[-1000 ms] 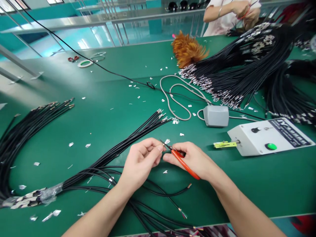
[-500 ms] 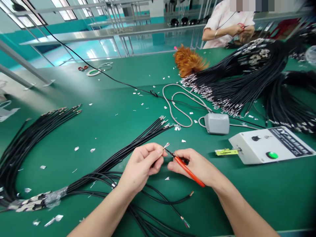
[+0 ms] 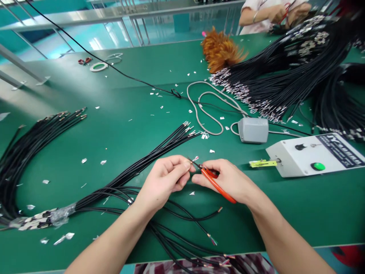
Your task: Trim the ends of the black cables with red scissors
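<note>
**wirehead:** ok so what's going on in the middle of the frame?

**benchrat:** Both hands meet just below centre. The left hand (image 3: 164, 180) has thumb and fingertips pressed together, pinching the end of a thin black cable (image 3: 190, 161). The right hand (image 3: 226, 179) is closed round a pair of orange-handled snips (image 3: 215, 183), blades pointing up-left and touching that cable end. There's a tiny silver bit (image 3: 195, 158) right at the tip, too small to say what.

**wirehead:** and the rest of the cables?

**benchrat:** One black cable bundle (image 3: 159, 152) fans from lower left up toward the centre, its metal-tipped ends lying just above the hands. Its far end at lower left is wrapped in clear plastic (image 3: 58, 217). Loose cables (image 3: 182, 217) curl under the wrists, near the bottom edge. Another bundle (image 3: 34, 140) sits at far left, well apart.

**wirehead:** right side?

**benchrat:** White control box (image 3: 313, 154) with a green button (image 3: 318, 166) at mid right, a grey foot pedal (image 3: 253, 129) just up-left of it with a grey cord (image 3: 203, 114) looping away. Huge heap of black cables (image 3: 285, 76) upper right, orange feather duster (image 3: 221, 51) beside it. Another person's hands (image 3: 288, 13) at the top edge. Silver scraps (image 3: 102, 162) all over the green tabletop (image 3: 128, 114).
</note>
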Available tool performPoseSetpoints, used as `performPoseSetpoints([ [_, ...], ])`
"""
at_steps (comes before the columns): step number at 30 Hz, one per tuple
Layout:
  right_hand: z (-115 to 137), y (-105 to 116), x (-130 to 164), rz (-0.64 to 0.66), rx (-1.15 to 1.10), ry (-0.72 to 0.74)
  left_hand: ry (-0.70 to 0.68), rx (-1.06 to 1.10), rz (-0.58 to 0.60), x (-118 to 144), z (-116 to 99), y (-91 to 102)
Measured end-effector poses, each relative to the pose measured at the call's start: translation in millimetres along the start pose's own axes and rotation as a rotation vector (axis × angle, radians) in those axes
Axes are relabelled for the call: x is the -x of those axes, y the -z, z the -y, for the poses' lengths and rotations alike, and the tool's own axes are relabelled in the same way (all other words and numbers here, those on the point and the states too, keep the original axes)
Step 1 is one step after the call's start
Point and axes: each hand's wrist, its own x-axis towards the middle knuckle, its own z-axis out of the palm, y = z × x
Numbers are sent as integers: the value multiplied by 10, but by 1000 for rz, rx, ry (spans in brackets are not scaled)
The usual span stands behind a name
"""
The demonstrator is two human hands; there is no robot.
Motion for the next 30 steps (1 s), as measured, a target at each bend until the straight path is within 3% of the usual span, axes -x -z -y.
performPoseSetpoints([
  [5, 20, 16, 5, -44, 136, 2, -18, -44, -2, -18, 41, 12],
  [10, -20, 43, -19, -34, 40, -37, -152, 12, -69, 23, -31, 44],
  [15, 29, 85, -37, -18, -330, 50, -247, -80, -169, 85, -89, 27],
  [21, 93, -22, -24, -249, -656, 289, -294, -253, -189, 51, -6, -97],
  [30, 101, -158, -126, -287, -963, 246, -251, -317, -138, -4, 83, -107],
])
